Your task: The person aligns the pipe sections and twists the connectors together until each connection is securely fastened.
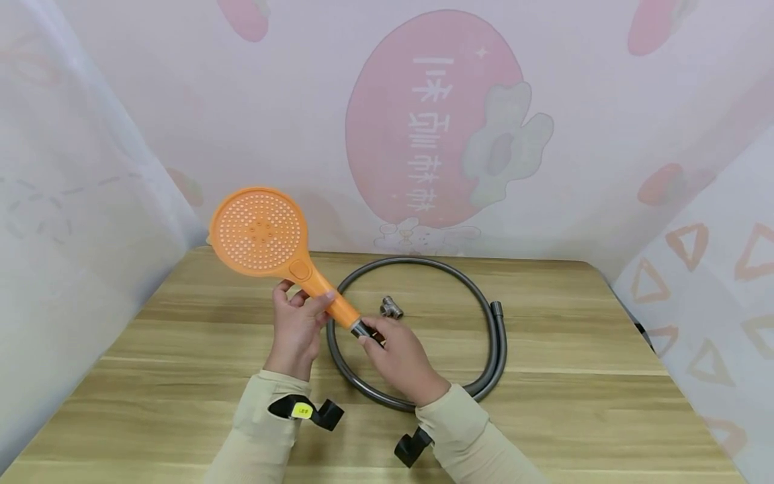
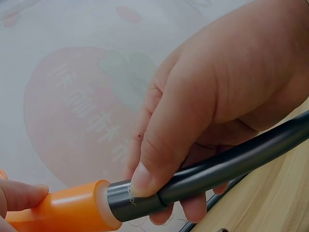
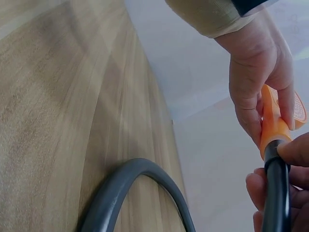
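Observation:
An orange shower head (image 1: 260, 232) is raised above the table, its round perforated face toward the head camera. My left hand (image 1: 295, 329) grips its handle, thumb on the front. At the handle's lower end, my right hand (image 1: 402, 356) pinches the dark collar (image 2: 135, 199) of a grey-black shower hose (image 2: 241, 166). In the left wrist view the collar meets the handle's end with a thin pale ring between them; how far it is threaded on I cannot tell. From there the hose loops over the table, its other end (image 1: 496, 309) lying at the right.
A small metal T-shaped fitting (image 1: 391, 307) lies inside the hose loop on the wooden table (image 1: 574, 417). Behind the table hangs a pale printed backdrop (image 1: 290, 121), with more printed sheeting on both sides.

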The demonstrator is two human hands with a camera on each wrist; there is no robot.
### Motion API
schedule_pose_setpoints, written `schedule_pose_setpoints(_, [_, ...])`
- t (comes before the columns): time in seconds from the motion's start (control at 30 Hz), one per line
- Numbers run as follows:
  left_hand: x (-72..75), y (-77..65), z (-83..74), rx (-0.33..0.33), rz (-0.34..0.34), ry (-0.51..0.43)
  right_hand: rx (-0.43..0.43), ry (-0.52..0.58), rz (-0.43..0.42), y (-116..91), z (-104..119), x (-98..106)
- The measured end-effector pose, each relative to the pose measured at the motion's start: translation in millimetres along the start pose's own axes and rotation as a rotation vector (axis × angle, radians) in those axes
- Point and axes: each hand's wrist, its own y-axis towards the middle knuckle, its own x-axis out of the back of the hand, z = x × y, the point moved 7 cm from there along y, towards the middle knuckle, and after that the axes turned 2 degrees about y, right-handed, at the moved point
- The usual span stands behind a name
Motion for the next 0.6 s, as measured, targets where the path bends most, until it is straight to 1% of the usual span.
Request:
schedule_pose_setpoints(0.2, [-1.2, -1.1, -1.4, 0.019, 0.003, -0.009, -0.030, 0.057, 0.028, 1.7, -0.4, -0.8])
schedule_pose_setpoints(0.37, [-0.9, -1.7, -1.9, 0.019, 0.006, -0.014, -0.068, 0.114, 0.051, 1.6, -3.6, -3.2])
schedule_pose_setpoints(0.6, [0.7, -2.2, -0.6, 0.016, 0.011, -0.024, -0.069, 0.140, 0.072, 2.0, -5.3, -6.8])
